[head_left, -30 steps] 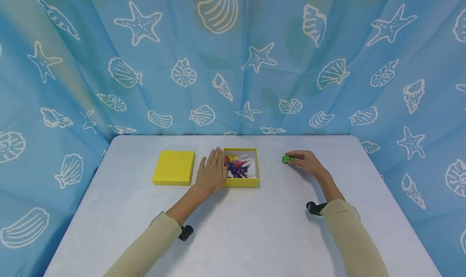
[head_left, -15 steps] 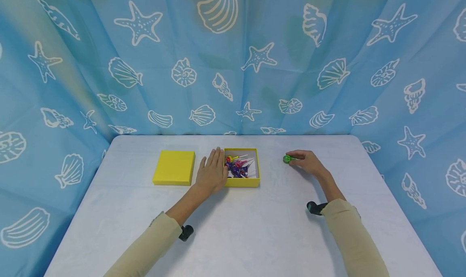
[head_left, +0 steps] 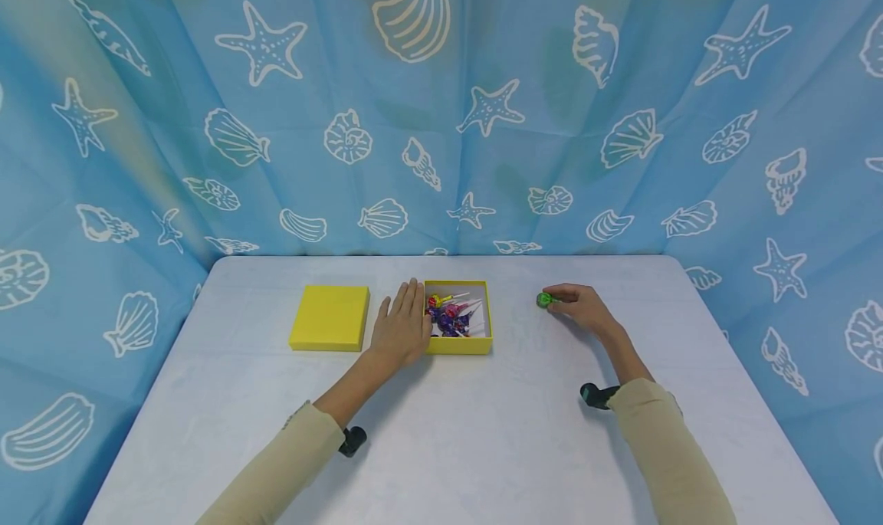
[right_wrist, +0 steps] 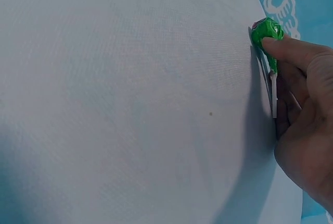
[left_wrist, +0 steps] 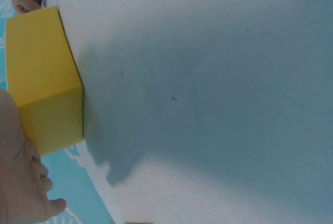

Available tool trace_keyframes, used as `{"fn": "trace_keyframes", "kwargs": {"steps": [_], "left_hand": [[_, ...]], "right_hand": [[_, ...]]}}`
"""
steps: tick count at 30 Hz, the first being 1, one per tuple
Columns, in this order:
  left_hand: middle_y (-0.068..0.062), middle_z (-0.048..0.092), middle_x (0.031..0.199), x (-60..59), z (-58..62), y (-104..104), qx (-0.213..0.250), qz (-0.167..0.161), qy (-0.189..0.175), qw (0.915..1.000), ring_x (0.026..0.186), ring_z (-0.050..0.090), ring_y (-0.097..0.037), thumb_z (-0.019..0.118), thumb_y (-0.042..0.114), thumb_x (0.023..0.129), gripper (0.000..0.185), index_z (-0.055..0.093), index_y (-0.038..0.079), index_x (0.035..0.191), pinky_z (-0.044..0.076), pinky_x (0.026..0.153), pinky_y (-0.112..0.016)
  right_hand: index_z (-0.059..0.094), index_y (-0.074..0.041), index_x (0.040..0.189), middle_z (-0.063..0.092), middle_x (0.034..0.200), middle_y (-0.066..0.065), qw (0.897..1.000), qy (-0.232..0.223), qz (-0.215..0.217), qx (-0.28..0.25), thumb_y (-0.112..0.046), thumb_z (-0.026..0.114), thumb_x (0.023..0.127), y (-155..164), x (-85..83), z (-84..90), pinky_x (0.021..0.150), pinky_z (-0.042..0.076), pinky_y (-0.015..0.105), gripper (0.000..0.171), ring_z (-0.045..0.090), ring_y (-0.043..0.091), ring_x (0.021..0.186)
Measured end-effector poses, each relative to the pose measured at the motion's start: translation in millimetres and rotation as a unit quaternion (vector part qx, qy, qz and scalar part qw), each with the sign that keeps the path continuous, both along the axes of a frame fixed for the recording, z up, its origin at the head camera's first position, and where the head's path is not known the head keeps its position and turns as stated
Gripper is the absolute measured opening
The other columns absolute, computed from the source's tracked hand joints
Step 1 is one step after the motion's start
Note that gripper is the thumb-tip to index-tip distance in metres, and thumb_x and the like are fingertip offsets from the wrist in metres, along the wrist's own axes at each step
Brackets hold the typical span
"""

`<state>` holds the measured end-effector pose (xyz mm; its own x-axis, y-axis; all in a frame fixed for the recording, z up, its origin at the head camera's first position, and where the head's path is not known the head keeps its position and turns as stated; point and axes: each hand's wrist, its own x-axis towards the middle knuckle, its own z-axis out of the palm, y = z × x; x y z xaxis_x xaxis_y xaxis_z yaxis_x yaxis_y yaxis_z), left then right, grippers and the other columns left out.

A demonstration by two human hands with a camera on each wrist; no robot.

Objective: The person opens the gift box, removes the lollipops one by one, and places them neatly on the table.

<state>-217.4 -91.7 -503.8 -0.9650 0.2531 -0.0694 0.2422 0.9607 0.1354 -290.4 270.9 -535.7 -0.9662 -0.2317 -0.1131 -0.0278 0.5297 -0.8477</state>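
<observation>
So the whole thing really comes down to where that green lollipop [head_left: 544, 300] sits relative to the yellow box [head_left: 458, 347]: it's lying on the white table [head_left: 441, 433] well off to the right of the box, and the right hand [head_left: 582, 307] is the one on it, with the left hand nowhere near. From the right wrist view you can see a fingertip [right_wrist: 276, 44] resting right on the green wrapped head [right_wrist: 266, 31], and the white stick [right_wrist: 272, 86] runs back under the curled fingers toward the palm, so the candy's long axis points roughly along the hand, head end facing the box side. Looks like a pinch on the stick with the fingers curled round it, though the thumb itself is hidden so I can't say exactly how it's clamped. The left hand [head_left: 403, 327] is laid flat with straight fingers against the left wall of the box, palm down, just steadying it, not grasping anything. Inside the box there's a little heap of wrapped lollipops [head_left: 451, 316], purple, pink and yellow ones with sticks poking out. The yellow lid [head_left: 329, 317] lies flat on the table just left of that left hand, apart from the box.
</observation>
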Motion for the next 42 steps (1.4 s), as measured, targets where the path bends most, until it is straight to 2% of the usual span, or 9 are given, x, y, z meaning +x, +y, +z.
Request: {"fn": "trace_keyframes", "kwargs": {"steps": [12, 24, 31, 35, 37, 42], "left_hand": [[-0.013, 0.007, 0.166, -0.7, 1.6, 0, -0.001, -0.001, 0.001, 1.0000, 0.152, 0.007, -0.027, 0.029, 0.035, 0.107, 0.065, 0.009, 0.002, 0.159, 0.012, 0.120, -0.049], [-0.013, 0.007, 0.166, -0.8, 4.4, 0, 0.005, -0.003, -0.003, 1.0000, 0.152, 0.006, -0.028, 0.030, 0.035, 0.107, 0.065, 0.009, 0.001, 0.159, 0.011, 0.120, -0.049], [-0.015, 0.008, 0.166, -0.6, 4.5, 0, 0.003, -0.010, -0.001, 0.9999, 0.152, 0.006, -0.028, 0.028, 0.033, 0.108, 0.064, 0.009, 0.000, 0.159, 0.013, 0.119, -0.050], [-0.014, 0.007, 0.166, -0.1, 4.3, 1, 0.008, -0.006, -0.006, 0.9999, 0.152, 0.005, -0.028, 0.028, 0.033, 0.108, 0.063, 0.009, 0.000, 0.159, 0.011, 0.120, -0.049], [-0.014, 0.007, 0.166, 0.4, 3.4, 0, 0.009, -0.004, -0.007, 0.9999, 0.152, 0.005, -0.028, 0.028, 0.034, 0.108, 0.064, 0.008, 0.001, 0.159, 0.011, 0.120, -0.049], [-0.014, 0.007, 0.166, 1.1, 2.5, 0, 0.004, -0.004, -0.006, 1.0000, 0.152, 0.005, -0.028, 0.028, 0.034, 0.108, 0.064, 0.008, 0.001, 0.159, 0.012, 0.120, -0.049]], "right_hand": [[0.062, 0.007, 0.129, 0.061, 0.129, 0.025, 1.000, 0.022, -0.002, -0.006, -0.007, 0.067, 0.095, 0, 0.9, -1.9, 0.102, 0.043, 0.046, 0.038, 0.055, 0.038, 0.121], [0.064, 0.003, 0.126, 0.062, 0.126, 0.023, 0.997, 0.055, -0.051, 0.008, -0.007, 0.071, 0.092, -7, 6.6, -9.7, 0.104, 0.041, 0.052, 0.037, 0.056, 0.039, 0.120], [0.058, 0.003, 0.133, 0.063, 0.124, 0.025, 0.996, 0.061, -0.068, 0.023, -0.014, 0.070, 0.094, -6, 11.0, -3.9, 0.101, 0.044, 0.053, 0.045, 0.058, 0.040, 0.117], [0.058, 0.004, 0.133, 0.063, 0.122, 0.025, 0.992, 0.086, -0.085, 0.030, -0.017, 0.066, 0.096, -6, 11.9, 1.8, 0.098, 0.046, 0.052, 0.043, 0.058, 0.041, 0.117], [0.060, 0.005, 0.130, 0.064, 0.120, 0.025, 0.989, 0.117, -0.090, 0.031, -0.015, 0.066, 0.097, -10, 12.3, 5.1, 0.097, 0.047, 0.051, 0.039, 0.059, 0.040, 0.115], [0.064, 0.005, 0.123, 0.068, 0.114, 0.020, 0.982, 0.174, -0.074, 0.008, -0.008, 0.068, 0.095, -37, 17.5, 22.7, 0.094, 0.050, 0.046, 0.032, 0.064, 0.033, 0.108]]}}
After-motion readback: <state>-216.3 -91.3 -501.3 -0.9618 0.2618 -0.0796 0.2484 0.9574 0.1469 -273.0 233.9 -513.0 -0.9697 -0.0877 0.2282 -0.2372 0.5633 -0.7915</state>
